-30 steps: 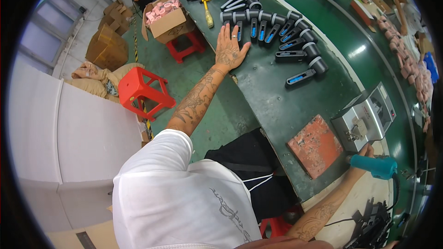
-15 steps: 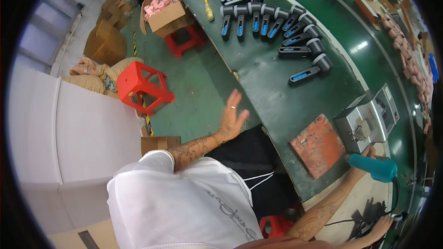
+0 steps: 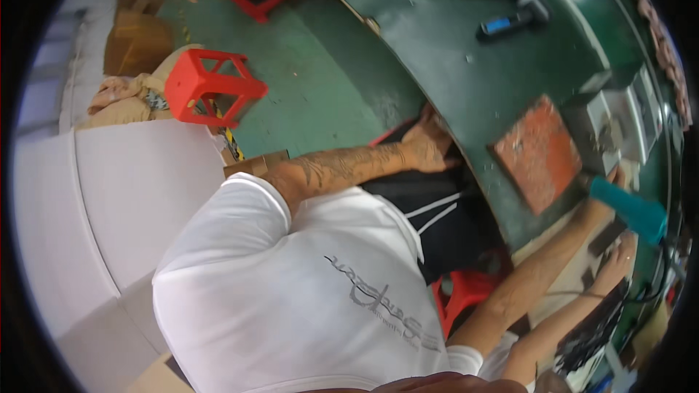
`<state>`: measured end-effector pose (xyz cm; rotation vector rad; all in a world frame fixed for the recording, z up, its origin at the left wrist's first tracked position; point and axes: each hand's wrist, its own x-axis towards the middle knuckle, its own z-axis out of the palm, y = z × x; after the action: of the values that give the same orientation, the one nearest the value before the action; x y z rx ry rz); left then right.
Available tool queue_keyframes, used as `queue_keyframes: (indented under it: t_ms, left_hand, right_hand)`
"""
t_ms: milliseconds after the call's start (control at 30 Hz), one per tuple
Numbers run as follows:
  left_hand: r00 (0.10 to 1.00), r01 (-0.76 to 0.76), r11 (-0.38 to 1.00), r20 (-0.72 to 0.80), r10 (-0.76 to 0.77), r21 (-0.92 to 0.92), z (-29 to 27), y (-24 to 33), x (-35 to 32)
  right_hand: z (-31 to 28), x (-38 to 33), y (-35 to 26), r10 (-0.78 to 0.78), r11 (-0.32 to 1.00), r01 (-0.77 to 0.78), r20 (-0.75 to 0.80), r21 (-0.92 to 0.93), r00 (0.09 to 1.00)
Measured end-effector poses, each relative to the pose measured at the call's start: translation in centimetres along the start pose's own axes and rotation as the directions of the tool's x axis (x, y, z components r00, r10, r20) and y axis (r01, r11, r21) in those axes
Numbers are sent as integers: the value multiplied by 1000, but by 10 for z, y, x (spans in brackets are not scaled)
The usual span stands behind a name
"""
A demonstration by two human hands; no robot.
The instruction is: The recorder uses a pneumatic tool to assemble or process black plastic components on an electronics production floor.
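My left hand (image 3: 429, 143) is over my lap at the near edge of the green workbench (image 3: 473, 94). Blur and the bench edge hide its fingers in part, and I see no object in it. My right hand (image 3: 616, 175) reaches past a teal hot-air gun (image 3: 630, 207) to the front of a silver metal machine (image 3: 593, 118). Its fingers are mostly hidden there. A worn reddish slab (image 3: 539, 153) lies on the bench between my two hands, left of the machine.
Black tubular parts with blue inserts (image 3: 502, 25) lie at the bench's far side. Another person's forearm (image 3: 564, 313) reaches in at the lower right, beside a black plastic bag (image 3: 593, 331). A red stool (image 3: 215, 84) and cartons (image 3: 138, 44) stand on the floor at left.
My left hand has dropped from open and raised to the bench edge over my lap. My right hand stays by the machine. The view has shifted, and the other person's hand sits nearer the hot-air gun.
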<state>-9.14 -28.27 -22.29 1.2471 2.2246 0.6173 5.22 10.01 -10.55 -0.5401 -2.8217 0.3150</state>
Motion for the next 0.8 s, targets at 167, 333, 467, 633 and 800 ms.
queue_keyframes:
  t_ms: [167, 333, 467, 633, 800]
  left_hand:
    - [962, -53, 984, -255, 96, 171, 14, -12, -6]
    - [979, -84, 979, -168, 116, 186, -5, 13, -30]
    - [976, -143, 970, -132, 171, 198, -15, 10, -66]
    - [931, -356, 931, 59, 361, -75, -58, 55, -70]
    - [815, -538, 727, -44, 578, -426, -158, 167, -47]
  right_hand:
    - [4, 1, 35, 69, 993, -31, -355, 114, 932]
    - [-18, -20, 29, 201, 966, -38, -653, 255, 730]
    - [-38, -8, -57, 672, 280, 419, -488, 864, 558]
    - [-60, -11, -116, 468, 648, 233, -621, 725, 629]
    - [-82, -24, -137, 618, 358, 188, -383, 914, 686]
